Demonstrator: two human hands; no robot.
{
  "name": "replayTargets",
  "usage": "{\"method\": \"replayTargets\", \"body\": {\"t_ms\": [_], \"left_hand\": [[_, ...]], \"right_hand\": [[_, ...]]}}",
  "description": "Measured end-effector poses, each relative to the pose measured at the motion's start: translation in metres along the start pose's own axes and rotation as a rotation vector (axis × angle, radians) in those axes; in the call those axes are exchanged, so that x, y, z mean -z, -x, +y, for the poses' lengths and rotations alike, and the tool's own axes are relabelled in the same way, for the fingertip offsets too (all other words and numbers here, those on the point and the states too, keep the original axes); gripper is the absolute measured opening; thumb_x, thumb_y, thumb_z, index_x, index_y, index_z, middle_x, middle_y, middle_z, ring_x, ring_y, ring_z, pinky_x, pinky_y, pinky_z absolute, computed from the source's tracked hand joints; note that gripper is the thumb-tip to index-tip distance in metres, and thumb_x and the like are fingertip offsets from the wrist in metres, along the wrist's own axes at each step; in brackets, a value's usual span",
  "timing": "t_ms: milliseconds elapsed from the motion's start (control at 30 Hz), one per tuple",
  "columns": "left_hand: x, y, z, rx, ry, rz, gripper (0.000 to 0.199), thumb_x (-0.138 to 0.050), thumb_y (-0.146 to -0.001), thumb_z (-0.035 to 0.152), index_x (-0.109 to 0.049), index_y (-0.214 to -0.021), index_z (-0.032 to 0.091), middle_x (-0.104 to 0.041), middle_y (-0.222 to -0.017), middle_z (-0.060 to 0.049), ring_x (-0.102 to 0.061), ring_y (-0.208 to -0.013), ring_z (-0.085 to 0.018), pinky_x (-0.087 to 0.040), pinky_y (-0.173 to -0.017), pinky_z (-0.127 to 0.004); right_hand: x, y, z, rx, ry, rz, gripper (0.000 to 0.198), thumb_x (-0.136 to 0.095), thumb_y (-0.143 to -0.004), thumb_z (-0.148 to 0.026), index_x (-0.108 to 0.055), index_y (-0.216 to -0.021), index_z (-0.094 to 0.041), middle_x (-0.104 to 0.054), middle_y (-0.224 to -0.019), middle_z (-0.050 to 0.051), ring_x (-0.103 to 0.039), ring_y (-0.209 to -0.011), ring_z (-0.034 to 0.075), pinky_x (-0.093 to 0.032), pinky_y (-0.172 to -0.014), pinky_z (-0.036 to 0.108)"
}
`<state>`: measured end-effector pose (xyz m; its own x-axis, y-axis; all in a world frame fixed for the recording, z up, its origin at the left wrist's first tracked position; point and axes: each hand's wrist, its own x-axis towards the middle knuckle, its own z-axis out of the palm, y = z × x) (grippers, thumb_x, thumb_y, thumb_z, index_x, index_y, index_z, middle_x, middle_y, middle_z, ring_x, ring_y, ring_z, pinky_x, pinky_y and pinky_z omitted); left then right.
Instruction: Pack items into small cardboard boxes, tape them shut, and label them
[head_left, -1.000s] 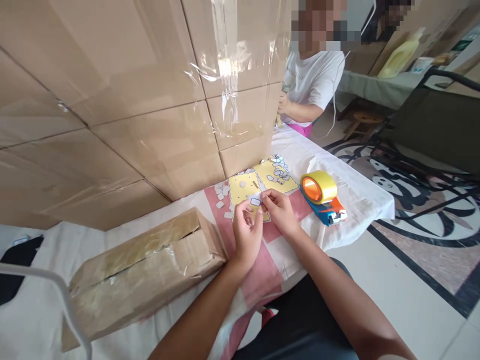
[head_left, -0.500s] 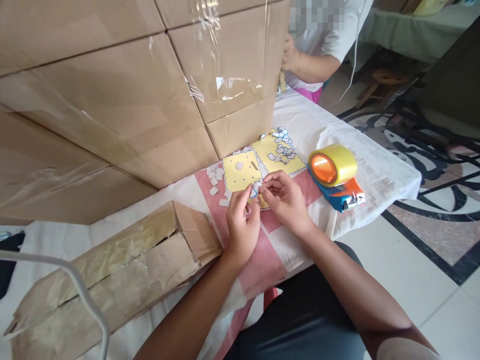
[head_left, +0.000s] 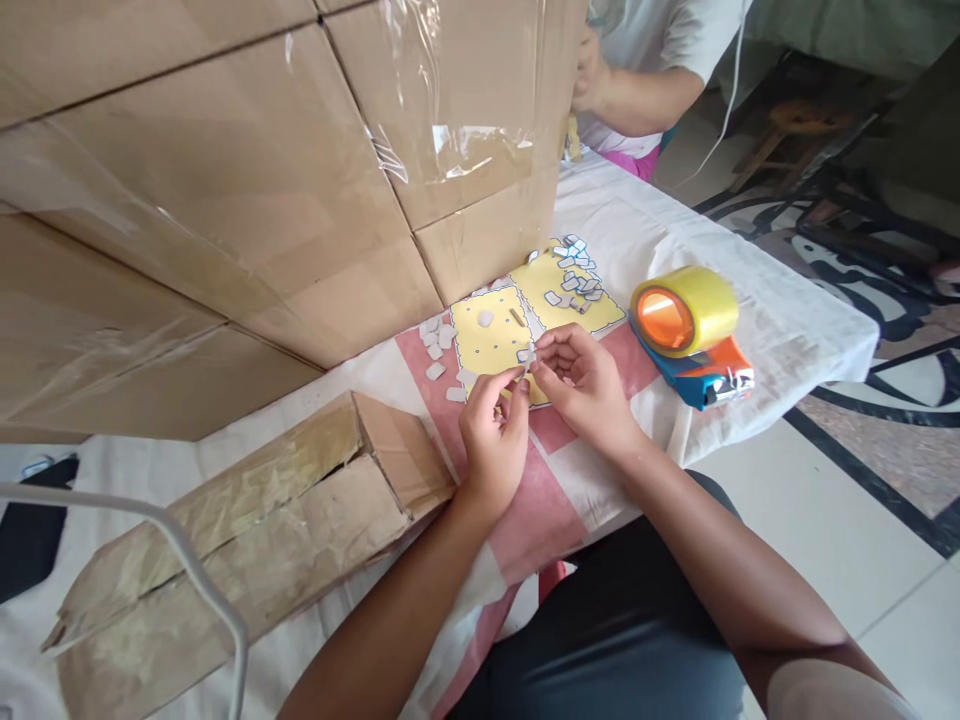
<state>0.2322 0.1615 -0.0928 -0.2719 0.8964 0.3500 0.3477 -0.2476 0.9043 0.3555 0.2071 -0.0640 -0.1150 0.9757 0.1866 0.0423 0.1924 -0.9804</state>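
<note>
My left hand [head_left: 493, 432] and my right hand [head_left: 589, 388] meet over the near edge of a yellow card [head_left: 491, 345]. Between their pinched fingertips is a small white paper piece [head_left: 530, 357], too small to make out fully. A short brown stick [head_left: 517, 317] and a whitish round bit [head_left: 486, 318] lie on this card. Beside it is a second yellow card [head_left: 540, 290] bearing several blue-edged white pieces [head_left: 576, 283]. Loose plain white pieces [head_left: 436, 370] are scattered left of the first card.
Stacked taped cardboard boxes [head_left: 300, 190] rise behind the cards. At right stands a tape dispenser [head_left: 694, 385] with a yellow tape roll [head_left: 712, 308]. A long worn carton [head_left: 285, 545] lies at left, near a grey curved tube [head_left: 187, 560]. Across the table is another person's arm [head_left: 649, 100].
The view has shifted slightly. Both hands stay together at the first card, and the small piece between their fingertips has turned, showing less of its blue edge.
</note>
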Motion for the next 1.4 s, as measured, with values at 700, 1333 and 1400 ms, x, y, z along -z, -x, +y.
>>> {"method": "replayTargets", "body": {"t_ms": [700,1333,1400], "left_hand": [[-0.002,0.001,-0.003,0.066,0.062,-0.020,0.007,-0.066,-0.094,0.027,-0.070,-0.095,0.022,-0.073,-0.089,-0.002,-0.060,-0.070,-0.011,-0.047,-0.065,-0.025],[-0.002,-0.003,-0.001,0.198,0.101,0.058,0.014,-0.064,-0.096,0.035,-0.066,-0.094,0.021,-0.069,-0.085,-0.001,-0.059,-0.072,-0.011,-0.045,-0.065,-0.023],[-0.002,-0.003,-0.002,0.203,0.100,0.069,0.015,-0.064,-0.096,0.036,-0.066,-0.094,0.021,-0.067,-0.082,0.000,-0.057,-0.069,-0.011,-0.044,-0.063,-0.023]], "right_hand": [[0.001,-0.001,0.003,-0.067,-0.025,-0.043,0.021,-0.063,-0.084,-0.024,-0.054,-0.103,-0.022,-0.058,-0.085,0.000,-0.058,-0.071,0.014,-0.043,-0.060,0.029],[0.000,-0.002,0.008,-0.023,0.107,-0.061,0.021,-0.057,-0.086,-0.018,-0.053,-0.106,-0.023,-0.058,-0.084,0.000,-0.060,-0.078,0.016,-0.043,-0.063,0.028],[0.000,-0.002,0.009,-0.021,0.108,-0.061,0.021,-0.057,-0.086,-0.018,-0.053,-0.106,-0.023,-0.058,-0.085,0.000,-0.060,-0.079,0.016,-0.043,-0.063,0.028]]}}
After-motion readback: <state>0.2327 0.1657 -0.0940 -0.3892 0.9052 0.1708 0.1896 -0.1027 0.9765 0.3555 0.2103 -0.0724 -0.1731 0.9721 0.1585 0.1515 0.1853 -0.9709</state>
